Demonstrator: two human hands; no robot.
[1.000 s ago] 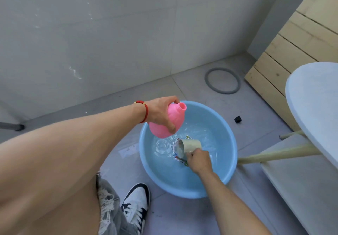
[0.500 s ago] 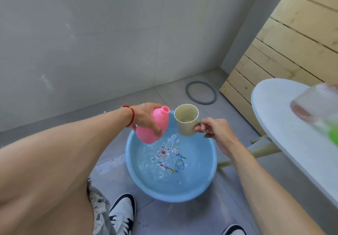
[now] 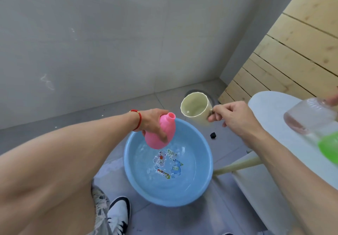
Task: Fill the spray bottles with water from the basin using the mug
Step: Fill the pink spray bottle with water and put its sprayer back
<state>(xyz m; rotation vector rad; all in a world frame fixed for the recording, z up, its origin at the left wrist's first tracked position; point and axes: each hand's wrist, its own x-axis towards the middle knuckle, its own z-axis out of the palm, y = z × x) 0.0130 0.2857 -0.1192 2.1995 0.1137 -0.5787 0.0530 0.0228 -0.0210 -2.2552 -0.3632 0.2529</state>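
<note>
My left hand (image 3: 152, 122) grips a pink spray bottle (image 3: 163, 133) without its cap, tilted with its open neck pointing up and to the right, above the far rim of the blue basin (image 3: 205, 176). The basin stands on the floor and holds water over a cartoon print. My right hand (image 3: 231, 117) pinches the handle of a cream mug (image 3: 196, 107), held up to the right of the bottle's neck with its mouth tipped toward me. A little water shows inside the mug.
A white round table (image 3: 270, 110) at the right carries a clear bottle (image 3: 309, 115) and a green one (image 3: 329, 146), both blurred. A small black cap (image 3: 212, 135) lies on the floor tiles. Wooden planks (image 3: 292, 52) line the right wall. My shoe (image 3: 118, 214) is near the basin.
My right hand lifted the mug out of the basin water and raised it beside the bottle's neck. The left hand kept the pink bottle over the basin.
</note>
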